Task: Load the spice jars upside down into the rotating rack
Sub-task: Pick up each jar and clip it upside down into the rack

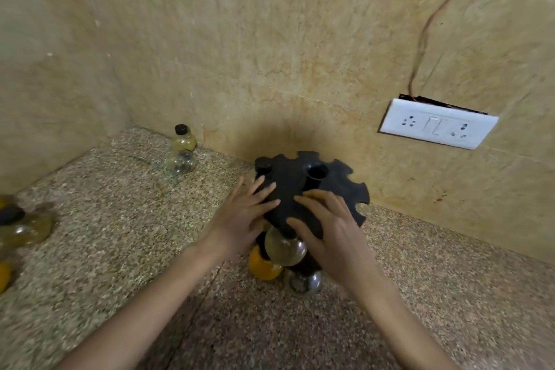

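Observation:
A black rotating rack (330,186) with notched slots round its rim stands on the speckled counter by the wall. My left hand (240,219) and my right hand (330,225) lie on its top disc with fingers spread. Beneath the disc hang a pale round jar (285,249), an orange-filled jar (262,267) and a silvery dark jar (303,282), bottoms outward. A black cap (264,163) sits in a slot at the rack's far left. An upright yellowish jar with a black cap (183,141) stands in the back corner, a clear jar (180,163) lying before it.
At the left edge lie a yellowish jar with a black cap (24,227) and part of an orange jar (3,276). A white switch plate (437,123) with a red wire sits on the stone wall to the right. The counter (120,219) meets walls at left and back.

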